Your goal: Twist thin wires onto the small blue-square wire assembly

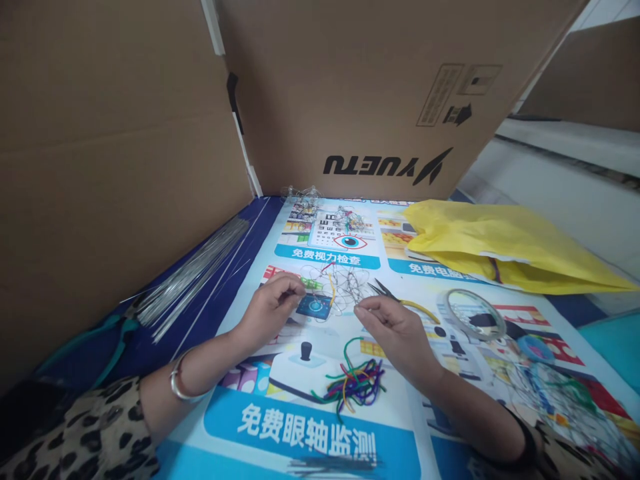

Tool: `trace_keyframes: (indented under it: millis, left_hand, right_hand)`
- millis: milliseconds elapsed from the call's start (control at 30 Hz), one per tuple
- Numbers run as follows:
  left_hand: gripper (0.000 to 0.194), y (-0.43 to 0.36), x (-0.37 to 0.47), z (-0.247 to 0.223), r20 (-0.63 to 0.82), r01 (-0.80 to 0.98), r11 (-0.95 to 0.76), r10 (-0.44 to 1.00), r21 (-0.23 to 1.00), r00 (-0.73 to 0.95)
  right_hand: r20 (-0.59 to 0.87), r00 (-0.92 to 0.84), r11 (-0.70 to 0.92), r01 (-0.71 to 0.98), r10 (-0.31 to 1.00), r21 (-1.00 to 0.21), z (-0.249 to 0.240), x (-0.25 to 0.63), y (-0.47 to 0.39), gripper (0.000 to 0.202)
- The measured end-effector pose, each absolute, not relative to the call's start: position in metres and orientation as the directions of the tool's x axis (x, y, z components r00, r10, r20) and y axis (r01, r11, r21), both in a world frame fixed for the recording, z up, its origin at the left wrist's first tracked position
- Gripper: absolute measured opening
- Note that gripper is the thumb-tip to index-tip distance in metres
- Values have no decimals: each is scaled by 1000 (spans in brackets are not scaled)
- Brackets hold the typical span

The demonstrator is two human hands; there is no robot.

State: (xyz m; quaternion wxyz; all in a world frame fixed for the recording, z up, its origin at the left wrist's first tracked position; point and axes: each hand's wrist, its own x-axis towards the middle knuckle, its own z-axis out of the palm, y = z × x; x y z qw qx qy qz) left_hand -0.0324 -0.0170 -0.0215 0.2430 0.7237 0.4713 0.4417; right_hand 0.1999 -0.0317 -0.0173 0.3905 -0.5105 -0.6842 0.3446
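My left hand (275, 303) is closed in a pinch; whatever is between its fingertips is too thin to make out. Opposite it, my right hand (397, 330) also pinches, with its fingertips at the edge of a tangled thin-wire piece (350, 285). That piece has loops, a yellow strand and a bit of red, and it spans the gap between my hands. Just behind my right hand lie yellow-handled pliers (420, 309), their jaws pointing left. Coloured cords (357, 383) in green, purple, red and yellow lie in a loose bundle nearer to me.
Cardboard walls (350, 87) enclose the back and left. Straight wires (195, 277) and a teal-handled tool (117, 340) lie left. Right are a yellow bag (490, 243), a tape roll (473, 315) and a wire tangle (565, 400). Further wire pieces (350, 219) sit behind; short wires (335, 465) lie in front.
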Motion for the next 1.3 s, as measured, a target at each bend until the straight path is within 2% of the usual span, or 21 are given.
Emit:
trace_keyframes:
  millis: [533,700,800,1000,1300]
  left_hand:
    - [26,-16,-34,-25,435,484,-473,879,737,197]
    - [19,-16,-33,-24,429,493,-455,887,742,173]
    - [15,-16,-33,-27,376,486,-385,919,785,120]
    - [19,-18,-34,-31,157,384,-165,986,909,54]
    - [21,-19,-32,-25,112,373,-136,990,918,85]
  right_hand:
    - [207,-210,280,426,956,-860,-16,198,-32,20]
    - [201,-215,276,420,956,-865,-15,197,-33,20]
    - [202,-206,273,423,958,-864,-15,197,-32,20]
    - [203,-210,277,431,956,-859,-14,197,-32,19]
    - [202,-208,277,443,957,-853,-15,198,-32,20]
